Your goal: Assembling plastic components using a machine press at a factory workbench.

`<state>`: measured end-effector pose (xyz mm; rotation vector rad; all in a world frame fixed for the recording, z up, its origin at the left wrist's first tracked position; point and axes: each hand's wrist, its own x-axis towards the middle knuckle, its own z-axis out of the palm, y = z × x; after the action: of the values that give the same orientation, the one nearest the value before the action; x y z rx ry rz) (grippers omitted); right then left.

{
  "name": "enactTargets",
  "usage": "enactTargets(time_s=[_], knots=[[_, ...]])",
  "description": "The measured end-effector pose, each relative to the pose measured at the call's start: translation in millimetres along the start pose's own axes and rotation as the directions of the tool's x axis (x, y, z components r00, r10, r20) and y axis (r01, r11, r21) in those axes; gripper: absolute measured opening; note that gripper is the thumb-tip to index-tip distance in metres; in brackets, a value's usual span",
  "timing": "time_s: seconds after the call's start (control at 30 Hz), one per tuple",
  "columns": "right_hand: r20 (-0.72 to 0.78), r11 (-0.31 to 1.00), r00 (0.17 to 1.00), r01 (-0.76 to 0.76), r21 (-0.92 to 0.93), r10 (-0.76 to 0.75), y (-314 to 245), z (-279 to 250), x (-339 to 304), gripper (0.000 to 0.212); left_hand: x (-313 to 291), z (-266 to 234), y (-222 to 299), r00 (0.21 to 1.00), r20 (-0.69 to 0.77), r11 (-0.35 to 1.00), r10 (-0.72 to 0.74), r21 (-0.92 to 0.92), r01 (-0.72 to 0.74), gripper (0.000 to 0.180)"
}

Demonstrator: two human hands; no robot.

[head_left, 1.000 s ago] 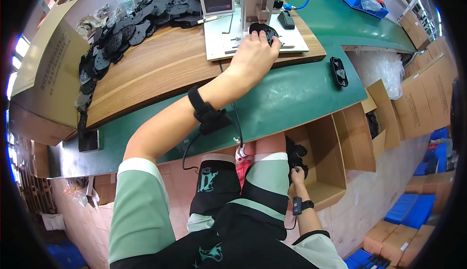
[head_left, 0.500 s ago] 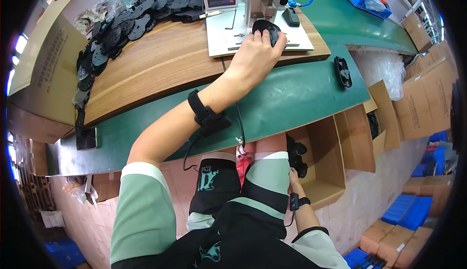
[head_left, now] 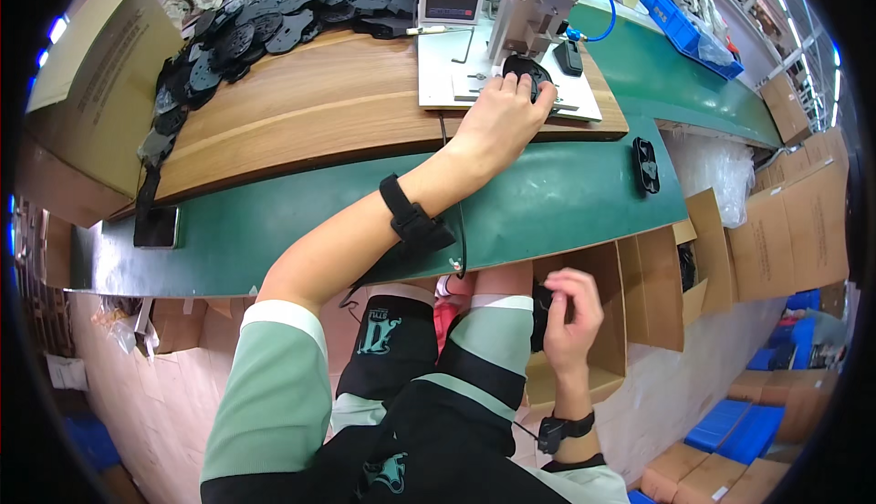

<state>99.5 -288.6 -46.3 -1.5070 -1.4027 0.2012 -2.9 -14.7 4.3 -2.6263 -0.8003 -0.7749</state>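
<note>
The left arm reaches across the bench, its hand (head_left: 507, 114) bent over and grasping a black plastic part (head_left: 524, 68) under the press (head_left: 540, 7). The right hand (head_left: 573, 323), loosely curled and seemingly empty, hangs above the open carton (head_left: 611, 322).

Rounded black part (head_left: 524, 66) over white machine base (head_left: 442, 84)

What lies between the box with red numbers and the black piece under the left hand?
The head view shows a thin bent rod on the white plate, then part of the metal press nearer the black piece.
</note>
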Motion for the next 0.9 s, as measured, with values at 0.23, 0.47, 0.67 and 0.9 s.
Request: enactTargets(time_s=[0.23,0.47,0.67,0.9], knots=[[0.175,0.869,0.944,0.327,-0.371,-0.281,-19.5,36.8,144.6,0.079,-11.3,8.2,-10.5,0.995,-0.083,0.988,-0.06,-0.145,0.047,0.041],[0.149,0.785,0.935,0.351,-0.511,-0.322,30.8,79.3,206.8,0.062,-4.6,9.0,-1.6,0.989,-0.135,0.968,-0.068,-0.248,0.033,0.054],[0.12,0.761,0.952,0.299,-0.576,-0.282,20.6,86.1,224.1,0.037,-14.6,2.5,-13.2,0.991,-0.081,0.907,-0.103,-0.416,0.06,0.075],[0.15,0.761,0.95,0.309,-0.571,-0.274,13.8,67.9,223.9,0.029,-83.8,-8.3,-149.2,0.895,-0.077,0.898,-0.439,-0.02,0.439,0.061]])
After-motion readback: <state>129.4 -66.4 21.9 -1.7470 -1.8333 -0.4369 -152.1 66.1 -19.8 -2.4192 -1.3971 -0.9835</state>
